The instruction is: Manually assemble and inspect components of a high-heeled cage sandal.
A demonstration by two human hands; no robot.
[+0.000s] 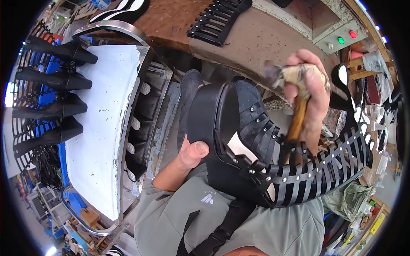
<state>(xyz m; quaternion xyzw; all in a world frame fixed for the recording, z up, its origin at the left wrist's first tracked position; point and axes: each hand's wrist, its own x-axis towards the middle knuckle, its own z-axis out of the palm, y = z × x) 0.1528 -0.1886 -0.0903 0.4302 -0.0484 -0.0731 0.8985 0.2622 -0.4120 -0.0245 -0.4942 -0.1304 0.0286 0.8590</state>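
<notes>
Across my lap lies a black strappy boot, tipped on its side, its thick heel and sole end toward the left. A long shaft of black straps with silver rivets stretches to the right, and pale lining shows at the opening. My left hand is closed around the heel end, thumb on the black surface and the other fingers mostly hidden behind it. Above the straps, my right hand grips a hammer with a wooden handle. Its head end is smeared by motion, and the handle's lower end passes behind the straps.
At the left, a rack with a white panel carries several black boots. A brown workbench runs across the far side, with a piece of black strapping on it. A control box with green and red buttons stands far right.
</notes>
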